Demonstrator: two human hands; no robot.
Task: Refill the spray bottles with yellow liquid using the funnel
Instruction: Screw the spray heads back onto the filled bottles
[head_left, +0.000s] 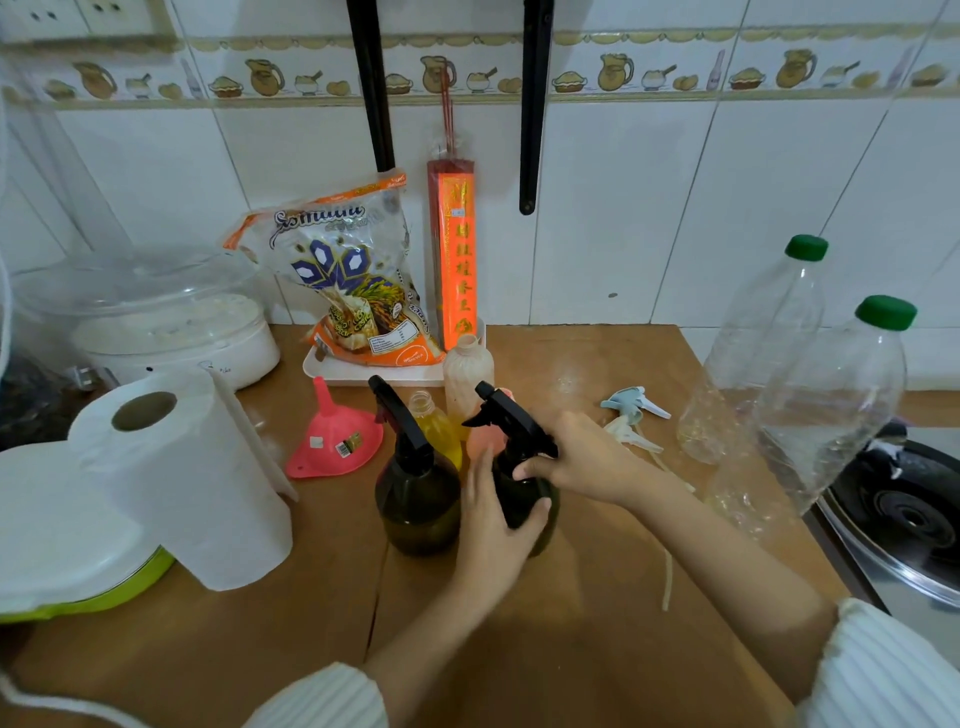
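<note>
Head view: hands (540, 493) grip dark spray bottle (524, 499).

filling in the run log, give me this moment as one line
left hand: holds dark spray bottle body | right hand: grips its black trigger head | funnel: idle on table

Wooden counter (597, 623), front centre: two spray bottles (415, 499) side by side. Funnel (332, 441) left of them, inverted. Paper towel roll (182, 483) further left. Open bottle (434, 421) just behind them; rice bag (348, 280) on tray (332, 376) against the wall. Loose spray heads (631, 410) to the right; two capped plastic bottles (810, 395) beyond.
</note>
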